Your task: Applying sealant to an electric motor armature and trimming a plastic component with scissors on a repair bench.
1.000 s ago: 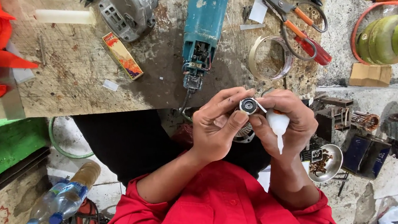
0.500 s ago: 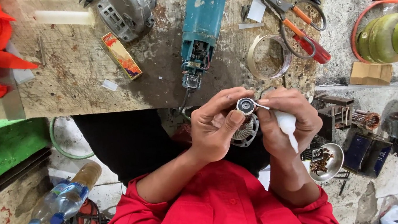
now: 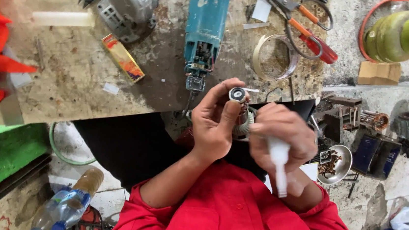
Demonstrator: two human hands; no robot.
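My left hand (image 3: 215, 126) grips a small motor armature (image 3: 242, 121) upright in front of my chest, its round steel bearing (image 3: 237, 95) sticking up above the fingers. My right hand (image 3: 285, 132) is closed on a white squeeze bottle (image 3: 279, 165), which is blurred and points down toward my red jacket. The bottle is apart from the bearing. Both hands hover just below the front edge of the workbench (image 3: 79, 91).
On the bench lie a teal power-tool body (image 3: 206, 21) with its end open, a grey gear housing (image 3: 126, 11), snips (image 3: 299, 15), a metal ring (image 3: 273, 57) and a small box (image 3: 123, 58). A metal bowl (image 3: 334, 165) with parts, motor pieces and a plastic bottle (image 3: 65, 208) lie on the floor.
The white bottle's nozzle was at the bearing; my right hand has pulled it down and away toward my body. My left hand has raised the armature slightly.
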